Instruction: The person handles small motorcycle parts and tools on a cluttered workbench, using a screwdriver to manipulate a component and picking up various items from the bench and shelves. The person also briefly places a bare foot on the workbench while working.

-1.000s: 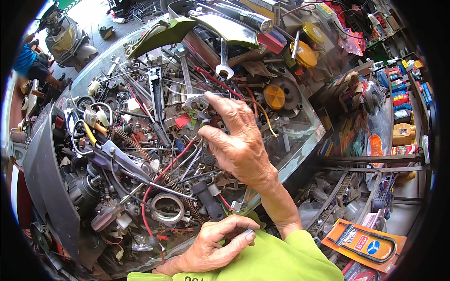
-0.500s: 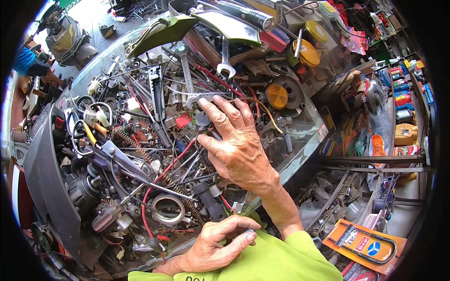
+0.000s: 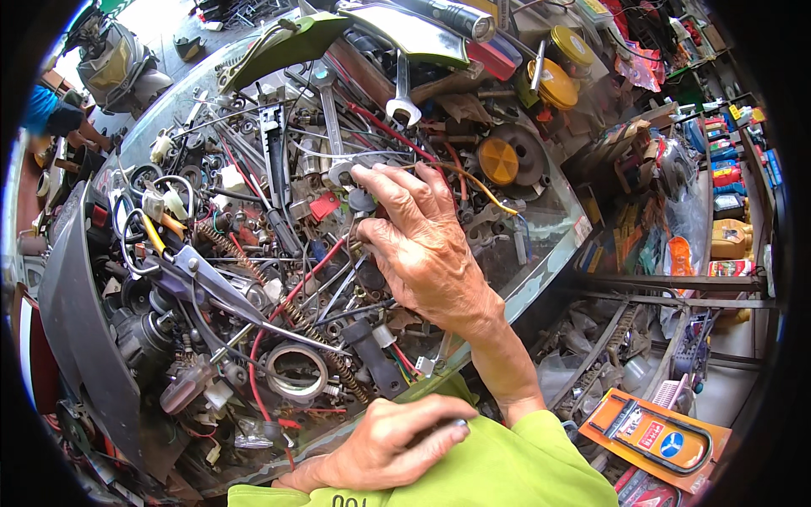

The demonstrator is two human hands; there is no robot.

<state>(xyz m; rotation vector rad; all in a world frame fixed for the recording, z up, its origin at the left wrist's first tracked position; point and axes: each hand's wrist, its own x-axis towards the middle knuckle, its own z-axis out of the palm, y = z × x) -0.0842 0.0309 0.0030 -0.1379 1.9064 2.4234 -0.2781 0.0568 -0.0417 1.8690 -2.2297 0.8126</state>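
My right hand [image 3: 431,253] reaches palm down over a heap of metal parts. Its fingers are bent and spread, the tips among the parts. A dark round cap [image 3: 361,200] lies between thumb and forefinger, and I see no firm grip on it. Just past the fingertips is the lower end of a long spanner [image 3: 328,110]. My left hand [image 3: 397,439] rests against my lime-green shirt, thumb and forefinger apart, with nothing visible in it. Between the hands and the left side lie scissors [image 3: 215,287], a coil spring [image 3: 300,317] and a tape roll [image 3: 314,393].
The heap covers a glass-topped table [image 3: 553,232]. Another spanner [image 3: 403,97], a torch [image 3: 460,19] and an amber reflector [image 3: 498,160] lie at the back. A dark panel [image 3: 76,296] stands at left. An orange package [image 3: 650,439] lies at lower right. A person [image 3: 55,118] is at far left.
My right hand has shifted slightly toward the far side, its fingers drawn closer to the cap. My left thumb and forefinger have moved a little. The whole view has shifted slightly.
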